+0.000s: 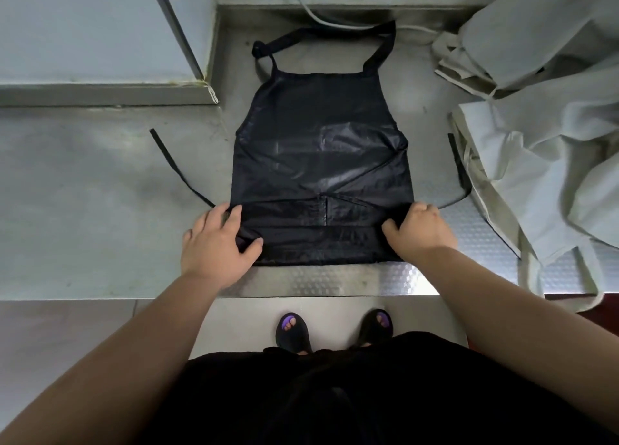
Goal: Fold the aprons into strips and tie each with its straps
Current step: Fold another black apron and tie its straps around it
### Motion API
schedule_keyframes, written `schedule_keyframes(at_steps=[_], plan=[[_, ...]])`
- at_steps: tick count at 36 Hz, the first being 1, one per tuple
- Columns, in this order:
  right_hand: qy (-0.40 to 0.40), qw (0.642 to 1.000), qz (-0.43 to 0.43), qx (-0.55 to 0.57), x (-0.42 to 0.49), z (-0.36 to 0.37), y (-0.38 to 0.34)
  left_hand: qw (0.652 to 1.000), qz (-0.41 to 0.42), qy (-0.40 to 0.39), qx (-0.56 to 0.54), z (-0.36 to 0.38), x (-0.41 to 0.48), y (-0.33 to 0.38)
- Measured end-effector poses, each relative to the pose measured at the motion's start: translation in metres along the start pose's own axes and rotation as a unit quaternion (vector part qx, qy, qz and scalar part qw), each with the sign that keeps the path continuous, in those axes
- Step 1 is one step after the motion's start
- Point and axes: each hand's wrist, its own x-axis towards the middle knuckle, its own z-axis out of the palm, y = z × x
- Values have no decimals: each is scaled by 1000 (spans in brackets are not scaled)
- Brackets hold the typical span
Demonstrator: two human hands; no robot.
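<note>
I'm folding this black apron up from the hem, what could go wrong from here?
The right waist strap lies against the pale cloth pile and may drag it. The black apron looks slick and has a diagonal crease on its right, so the strip may come out skewed. The neck strap lies over a white cable and might catch.

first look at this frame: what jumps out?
The black apron lies flat in the middle of the steel counter, with its neck loop at the far end. The left hand and right hand grip its near corners, where the hem is folded up into a band. Crumpled pale cloths are heaped at the right edge.
</note>
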Motion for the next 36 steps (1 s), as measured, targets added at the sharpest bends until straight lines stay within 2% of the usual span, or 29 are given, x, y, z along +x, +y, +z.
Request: schedule_keyframes(at_steps=[4, 8, 11, 14, 16, 19, 21, 24, 26, 30, 32, 36], plan=[[17, 998, -18, 64, -7, 1, 7, 999, 2, 11, -43, 7, -4, -6], [60, 985, -164, 10, -18, -2, 22, 989, 64, 101, -84, 7, -6, -13], [-1, 962, -261, -77, -20, -2, 32, 976, 140, 140, -93, 11, -10, -20], [-44, 957, -272, -89, -21, -3, 36, 970, 169, 119, -129, 14, -11, -25], [-50, 954, -280, -93, -20, -5, 36, 973, 155, 90, -145, 10, -14, -24], [-70, 954, -270, -105, -21, -10, 35, 981, 114, 5, -156, 1, -19, -23], [-70, 964, -248, -64, -22, -11, 34, 984, 109, -27, -136, -1, -16, -25], [-45, 980, -187, 45, -21, -12, 33, 979, 93, -18, -183, -4, -8, -26], [-33, 984, -140, 110, -18, -14, 32, 967, 48, -17, -249, -8, -2, -28], [-60, 970, -78, 221, -8, -18, 30, 907, -63, -58, -412, -14, 9, -27], [-63, 959, -50, 273, -1, -20, 28, 898, -87, -50, -429, -14, 13, -22], [-44, 946, 2, 322, 10, -15, 26, 910, -109, -28, -398, -16, 18, -14]])
